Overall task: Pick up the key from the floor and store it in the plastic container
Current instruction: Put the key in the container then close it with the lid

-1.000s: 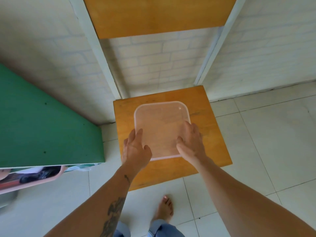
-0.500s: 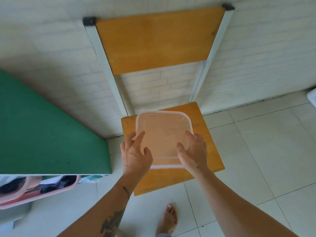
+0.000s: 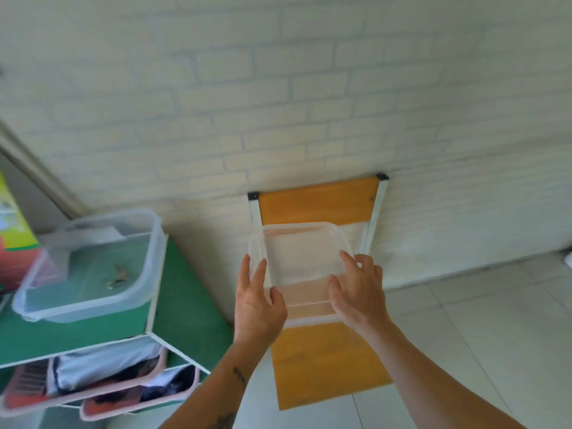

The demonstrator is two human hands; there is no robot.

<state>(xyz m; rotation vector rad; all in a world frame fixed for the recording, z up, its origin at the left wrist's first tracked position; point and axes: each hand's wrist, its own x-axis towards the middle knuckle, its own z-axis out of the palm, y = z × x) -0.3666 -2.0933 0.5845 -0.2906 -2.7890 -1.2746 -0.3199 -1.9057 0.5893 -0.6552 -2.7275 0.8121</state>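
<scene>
A clear square plastic lid (image 3: 301, 253) is held up in the air above the chair, tilted toward me. My left hand (image 3: 258, 308) grips its near left edge and my right hand (image 3: 360, 292) grips its near right edge. On the green table at the left stands the clear plastic container (image 3: 153, 258), with no lid on it. A small metal key (image 3: 119, 277) lies on its bottom.
A wooden chair (image 3: 325, 363) with a white frame stands against the brick wall below the lid. The green table (image 3: 188, 308) has pink baskets (image 3: 93, 385) of clothes under it and a colourful box (image 3: 14, 239) at its far left. Tiled floor lies to the right.
Both hands have lifted the lid off the chair seat. The view has swung up and left, which brings the table top, the container and the key into sight.
</scene>
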